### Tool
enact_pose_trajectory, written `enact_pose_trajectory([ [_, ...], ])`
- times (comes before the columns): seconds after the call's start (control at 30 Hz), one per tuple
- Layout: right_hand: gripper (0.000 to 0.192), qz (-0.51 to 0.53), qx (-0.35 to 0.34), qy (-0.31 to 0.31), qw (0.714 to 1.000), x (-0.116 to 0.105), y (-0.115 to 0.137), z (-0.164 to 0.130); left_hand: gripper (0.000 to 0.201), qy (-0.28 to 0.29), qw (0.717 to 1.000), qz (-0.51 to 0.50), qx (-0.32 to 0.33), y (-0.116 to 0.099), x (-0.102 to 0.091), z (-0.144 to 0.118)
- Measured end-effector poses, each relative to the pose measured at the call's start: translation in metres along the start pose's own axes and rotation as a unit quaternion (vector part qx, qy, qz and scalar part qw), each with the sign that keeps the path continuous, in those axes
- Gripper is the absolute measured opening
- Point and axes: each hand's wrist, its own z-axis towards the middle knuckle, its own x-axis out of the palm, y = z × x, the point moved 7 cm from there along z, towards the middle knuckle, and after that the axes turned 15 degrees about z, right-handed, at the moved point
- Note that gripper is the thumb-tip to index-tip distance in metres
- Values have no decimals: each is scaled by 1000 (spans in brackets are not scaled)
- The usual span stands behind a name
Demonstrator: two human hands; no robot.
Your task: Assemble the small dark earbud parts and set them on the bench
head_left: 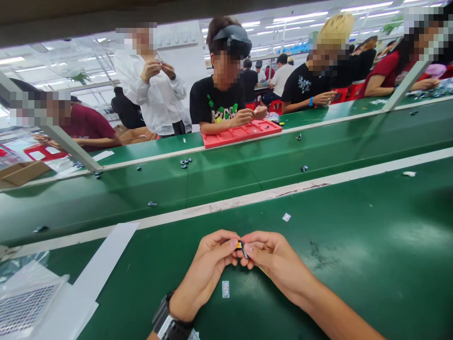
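Bare forearms, no sleeves, black watch [169,321] with grey band on left wrist

Small dark part [240,246] was mostly hidden between fingertips of both hands, type unreadable. Wristwatch [169,322] was cut by bottom edge. Small label [225,289] print too small to read. Plastic bag [24,297] cropped at left edge.

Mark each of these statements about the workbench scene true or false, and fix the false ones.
1. Both hands pinch one small part between them. True: left hand and right hand meet on the small part.
2. The left wrist is bare. False: it wears a dark wristband.
3. A red tray lies across the green belt. True.
4. The table top is blue. False: green.
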Motion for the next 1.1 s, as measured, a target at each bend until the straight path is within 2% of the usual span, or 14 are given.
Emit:
enact_pose_trajectory([
  [0.17, 26, 7, 11, 5, 1000, 2, 1, -2, 25, 9, 1000, 13, 1, 0, 3, -1],
  [0.4, 29, 11, 5, 1, 1000, 3, 2, -1, 25, -21, 997, 63, 34, -7, 0, -5],
  [0.63, 35, -9, -4, -4, 1000, 1, 1, 0, 31, -33, 995, 76, 52, -2, 4, -1],
  [0.77, 35, -27, -26, -5, 999, 3, 2, -1, 27, -59, 990, 97, 87, -6, 2, -1],
  [1.0, 37, -54, -58, -39, 996, 2, 10, -2, 3, -120, 963, 166, 175, -23, -1, -11],
  [1.1, 38, -57, -74, -62, 994, -2, 14, -2, 11, -110, 951, 206, 201, -26, 1, -15],
])
